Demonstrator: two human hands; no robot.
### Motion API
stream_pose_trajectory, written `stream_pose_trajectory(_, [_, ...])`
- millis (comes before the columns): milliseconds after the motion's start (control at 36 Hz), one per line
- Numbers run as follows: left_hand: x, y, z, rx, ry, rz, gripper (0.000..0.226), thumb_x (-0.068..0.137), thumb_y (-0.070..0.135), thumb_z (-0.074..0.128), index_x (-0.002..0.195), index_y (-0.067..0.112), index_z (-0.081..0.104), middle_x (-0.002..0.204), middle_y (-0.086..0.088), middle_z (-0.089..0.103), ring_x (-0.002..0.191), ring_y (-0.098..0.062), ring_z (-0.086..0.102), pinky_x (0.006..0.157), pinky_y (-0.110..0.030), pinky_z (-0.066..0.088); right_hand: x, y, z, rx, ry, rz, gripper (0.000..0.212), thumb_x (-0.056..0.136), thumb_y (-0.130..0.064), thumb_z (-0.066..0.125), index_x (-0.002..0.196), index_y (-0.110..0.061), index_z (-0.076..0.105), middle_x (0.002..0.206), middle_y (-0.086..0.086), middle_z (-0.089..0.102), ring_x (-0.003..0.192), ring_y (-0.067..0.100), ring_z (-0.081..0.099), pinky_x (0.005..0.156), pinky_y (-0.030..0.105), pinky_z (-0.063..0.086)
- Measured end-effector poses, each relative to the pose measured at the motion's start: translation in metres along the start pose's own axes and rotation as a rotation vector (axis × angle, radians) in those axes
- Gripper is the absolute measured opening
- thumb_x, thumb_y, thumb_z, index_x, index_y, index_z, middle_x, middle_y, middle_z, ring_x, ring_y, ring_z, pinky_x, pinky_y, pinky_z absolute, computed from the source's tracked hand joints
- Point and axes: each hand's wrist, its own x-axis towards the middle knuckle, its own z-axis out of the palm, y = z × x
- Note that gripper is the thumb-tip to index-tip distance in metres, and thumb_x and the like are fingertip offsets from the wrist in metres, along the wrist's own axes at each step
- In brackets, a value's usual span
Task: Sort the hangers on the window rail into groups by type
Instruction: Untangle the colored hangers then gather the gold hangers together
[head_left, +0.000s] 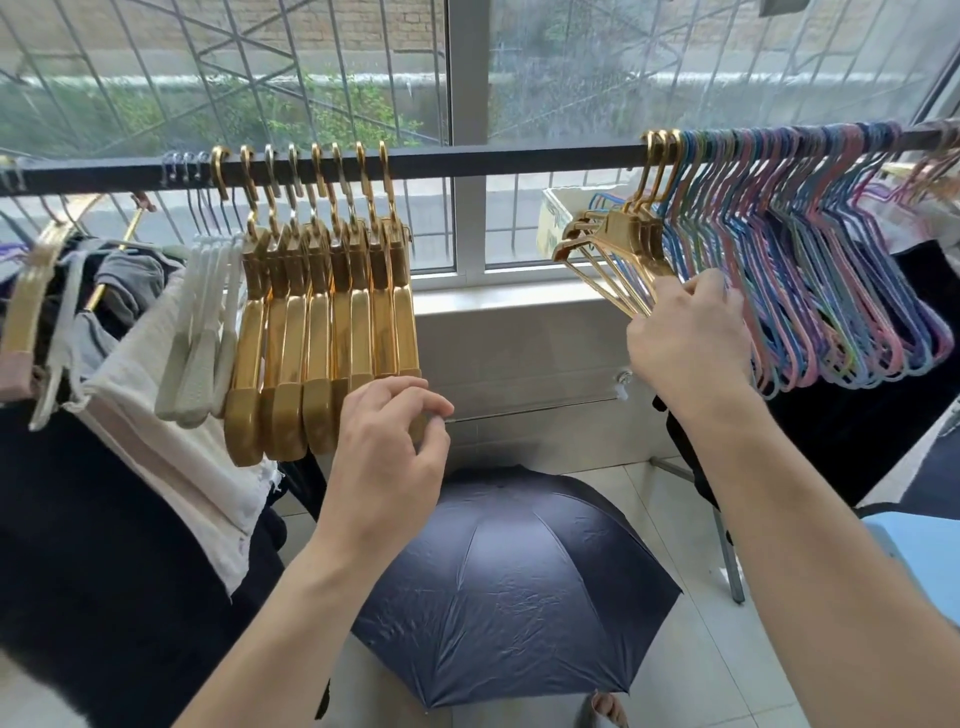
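Broad gold hangers (322, 322) hang bunched left on the rail (519, 156), thin pastel hangers (810, 270) right.

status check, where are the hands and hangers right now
Left hand loosely curled, empty, below the gold hangers. Right hand gripping three gold hangers beside the coloured wire hangers. Rail bare between groups.

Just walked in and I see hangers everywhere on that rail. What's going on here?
A person is sorting hangers along the window rail. The wide gold hangers already hang grouped left of centre, beside a few white hangers. The left hand hovers by the gold group's lower ends with loosely curled fingers. The right hand reaches into three thin gold hangers hanging at the left edge of the colourful wire hangers. An open umbrella sits on the floor.
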Motion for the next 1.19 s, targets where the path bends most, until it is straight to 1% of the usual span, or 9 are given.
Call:
stream_pose_trajectory(278, [-0.006,-0.003,-0.008,-0.021,0.003,-0.031,0.018,0.098,0.012,0.064,0.099,0.026,0.076,0.114,0.015,0.061,0.121,-0.007,0.048,0.105,-0.031,0.044,-0.02,-0.019,0.005,0.192,0.062,-0.169,0.031,0.1,-0.025,0.051,0.121,-0.009,0.065,0.126,0.016,0.054,0.118,0.034,0.045,0.1,0.045,0.042])
stream_pose_trajectory(500, [-0.015,-0.007,-0.023,0.009,0.024,-0.069,0.017,0.099,0.014,0.063,0.098,0.026,0.075,0.113,0.016,0.061,0.119,-0.003,0.048,0.094,-0.004,0.034,-0.045,-0.068,0.015,0.478,-0.385,-0.289,0.026,0.1,-0.026,0.052,0.117,-0.02,0.071,0.114,-0.002,0.07,0.107,0.018,0.061,0.09,0.031,0.047])
stream_pose_trajectory(611, [-0.019,-0.01,-0.028,0.019,0.03,-0.1,0.017,0.1,0.015,0.063,0.101,0.026,0.075,0.115,0.013,0.062,0.119,-0.003,0.047,0.095,-0.002,0.031,-0.054,-0.098,0.022,0.62,-0.567,-0.302,0.032,0.104,-0.032,0.053,0.133,-0.022,0.061,0.123,-0.005,0.065,0.108,0.015,0.061,0.087,0.027,0.047])
stream_pose_trajectory(722, [-0.022,-0.014,-0.032,0.02,0.051,-0.119,0.018,0.099,0.014,0.063,0.1,0.026,0.076,0.115,0.012,0.063,0.119,-0.005,0.049,0.095,0.0,0.029,-0.061,-0.128,0.033,0.838,-0.74,-0.172,0.052,0.105,-0.041,0.051,0.152,-0.022,0.037,0.136,0.001,0.057,0.107,0.018,0.067,0.094,0.036,0.058])
stream_pose_trajectory(861, [-0.024,-0.015,-0.036,-0.003,0.055,-0.134,0.021,0.099,0.014,0.063,0.098,0.031,0.073,0.116,0.013,0.062,0.121,-0.005,0.049,0.096,-0.008,0.034,-0.062,-0.147,0.057,1.023,-0.917,0.072,0.062,0.101,-0.049,0.056,0.155,-0.025,0.035,0.138,0.004,0.059,0.108,0.024,0.069,0.09,0.036,0.06])
stream_pose_trajectory(944, [-0.026,-0.016,-0.038,-0.003,0.057,-0.143,0.021,0.099,0.014,0.062,0.097,0.033,0.072,0.114,0.014,0.061,0.12,-0.004,0.048,0.094,-0.007,0.034,-0.065,-0.15,0.067,1.08,-0.901,0.12,0.06,0.098,-0.044,0.063,0.15,-0.023,0.041,0.134,0.005,0.061,0.11,0.025,0.068,0.085,0.034,0.061])
stream_pose_trajectory(1028, [-0.026,-0.018,-0.038,0.002,0.062,-0.147,0.02,0.099,0.014,0.062,0.098,0.031,0.073,0.114,0.015,0.061,0.119,-0.003,0.048,0.094,-0.008,0.034,-0.065,-0.15,0.069,0.975,-0.736,0.018,0.061,0.096,-0.039,0.066,0.149,-0.023,0.041,0.139,0.005,0.054,0.11,0.023,0.066,0.091,0.041,0.061])
stream_pose_trajectory(1111, [-0.028,-0.018,-0.037,0.006,0.059,-0.154,0.019,0.1,0.014,0.062,0.098,0.03,0.073,0.113,0.017,0.06,0.118,-0.001,0.047,0.093,-0.005,0.034,-0.066,-0.149,0.059,0.883,-0.623,-0.049,0.061,0.095,-0.037,0.061,0.15,-0.025,0.039,0.135,0.006,0.05,0.098,0.021,0.065,0.085,0.04,0.062])
stream_pose_trajectory(1194, [-0.028,-0.016,-0.037,0.006,0.06,-0.148,0.02,0.1,0.014,0.062,0.097,0.032,0.072,0.112,0.02,0.059,0.116,0.002,0.047,0.092,0.0,0.031,-0.068,-0.146,0.046,0.794,-0.556,-0.083,0.062,0.091,-0.041,0.051,0.15,-0.028,0.036,0.129,0.005,0.047,0.098,0.026,0.064,0.089,0.049,0.059])
